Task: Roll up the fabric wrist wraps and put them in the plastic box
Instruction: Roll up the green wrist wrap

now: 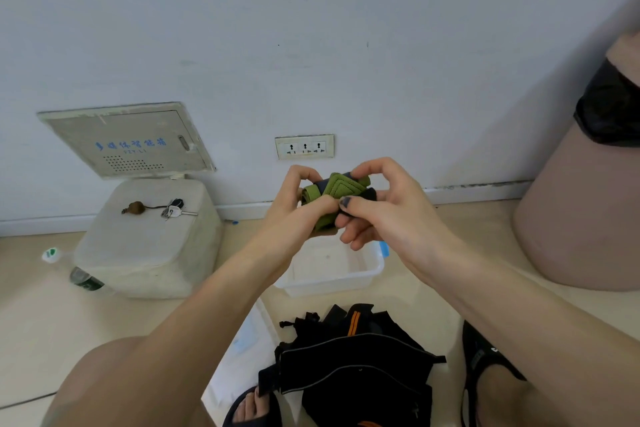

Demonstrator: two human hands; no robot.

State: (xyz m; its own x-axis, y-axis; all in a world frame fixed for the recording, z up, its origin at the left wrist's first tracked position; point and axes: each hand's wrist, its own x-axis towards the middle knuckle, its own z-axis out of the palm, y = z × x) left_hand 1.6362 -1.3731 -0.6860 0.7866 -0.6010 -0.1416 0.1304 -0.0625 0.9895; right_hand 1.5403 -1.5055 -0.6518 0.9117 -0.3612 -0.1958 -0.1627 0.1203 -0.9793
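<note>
Hands meet mid-frame in the head view, both on one rolled green-and-navy wrist wrap [334, 191]. Left hand [294, 208] curls round the roll's left end, thumb pressed along its front. Right hand [377, 204] pinches the right end, forefinger arched over the top, thumb with dark nail polish against the front, lower fingers curled beneath. Wrap is held in the air between the two hands, green layers visible in a tight coil.

Directly below the hands sits the clear plastic box [360, 279] on the floor; what it holds, can't tell. Nearer the person than the hands, a heap of black straps with orange stripes [353, 357] lies between sandalled feet. Left of the left hand, a white stool [145, 253] carries keys [173, 210]. Beyond the hands, a wall socket [304, 147]. Far right of the right hand, a tan bin [581, 211] with black liner.
</note>
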